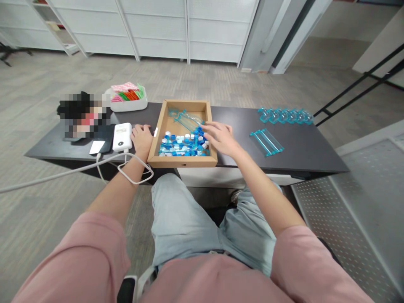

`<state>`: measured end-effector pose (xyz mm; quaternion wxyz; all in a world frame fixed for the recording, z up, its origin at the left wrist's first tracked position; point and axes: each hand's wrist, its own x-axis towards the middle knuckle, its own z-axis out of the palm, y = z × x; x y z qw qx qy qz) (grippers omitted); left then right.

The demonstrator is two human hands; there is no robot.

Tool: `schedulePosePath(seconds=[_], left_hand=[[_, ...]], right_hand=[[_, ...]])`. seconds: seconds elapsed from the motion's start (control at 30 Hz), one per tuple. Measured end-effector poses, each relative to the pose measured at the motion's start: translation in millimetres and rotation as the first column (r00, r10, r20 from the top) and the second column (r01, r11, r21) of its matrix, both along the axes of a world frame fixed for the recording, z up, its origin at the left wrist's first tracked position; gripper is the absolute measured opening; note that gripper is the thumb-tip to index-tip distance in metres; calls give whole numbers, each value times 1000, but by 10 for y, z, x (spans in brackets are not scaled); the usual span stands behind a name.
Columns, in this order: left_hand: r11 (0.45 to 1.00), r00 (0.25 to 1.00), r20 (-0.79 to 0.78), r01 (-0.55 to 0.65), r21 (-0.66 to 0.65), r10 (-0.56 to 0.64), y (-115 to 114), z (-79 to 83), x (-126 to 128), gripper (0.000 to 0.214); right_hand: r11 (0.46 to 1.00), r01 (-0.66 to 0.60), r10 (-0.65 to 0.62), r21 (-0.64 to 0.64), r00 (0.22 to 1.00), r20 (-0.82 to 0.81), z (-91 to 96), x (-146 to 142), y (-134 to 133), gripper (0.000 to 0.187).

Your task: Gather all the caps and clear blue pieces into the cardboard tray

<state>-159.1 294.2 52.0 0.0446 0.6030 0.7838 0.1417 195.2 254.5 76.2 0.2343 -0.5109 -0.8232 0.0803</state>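
A shallow cardboard box (pixel 213 153) stands in front of me on the dark table. Blue, white and clear small pieces (pixel 181 145) are heaped in its near half, and clear blue-edged plastic racks (pixel 187 120) lie toward the back. Over the box's right wall reaches my right hand (pixel 223 138), fingers stretched out above the pieces; I see nothing gripped in it. My left hand (pixel 142 138) lies on the table between the box and a white power bank (pixel 122 137), its fingers apart and holding nothing.
To the right, another clear blue rack (pixel 267 142) lies flat before a row of joined clear blue pieces (pixel 285 115). A white basket (pixel 129 105) of colourful packets stands at the back left. A white cable (pixel 75 170) crosses my left forearm. Pixelated items (pixel 83 115) sit far left.
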Motion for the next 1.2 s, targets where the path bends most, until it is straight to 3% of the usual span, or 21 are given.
schedulePosePath(seconds=[0.07,0.17,0.23,0.3,0.43,0.7,0.87,1.0,1.13,1.2], left_hand=[[1000,1000,10,2,5,-2,4,-11,-3,55],[1000,1000,28,0,18,-1,9,-34,-6,55],[1000,999,39,0,27,-1,8,-46,-8,53],[999,999,47,2,37,-4,4,-53,-11,52],[999,999,46,8,45,-10,-4,-53,-16,53],[999,1000,25,5,50,-6,20,-69,-24,55],[997,1000,-13,-19,69,20,46,-116,-21,53],[997,999,-50,-19,78,23,47,-136,-26,55],[997,999,-46,-9,77,13,30,-120,-21,52],[997,999,-45,-5,73,9,16,-103,-9,52]], right_hand=[[982,183,-184,48,983,12,-67,429,-140,50],[889,449,-456,92,888,62,-234,1119,-404,61],[820,565,-572,91,815,99,-356,1496,-585,68],[787,616,-615,44,775,147,-454,1747,-737,64],[815,579,-570,-11,806,162,-512,1883,-870,55],[833,546,-548,-89,836,5,-345,1643,-798,56],[836,542,-540,83,840,-50,-286,1277,-630,50],[943,316,-301,102,943,-140,-150,684,-204,44],[973,187,-169,136,976,-135,2,17,460,38],[975,199,-191,101,978,-89,46,-242,772,39]])
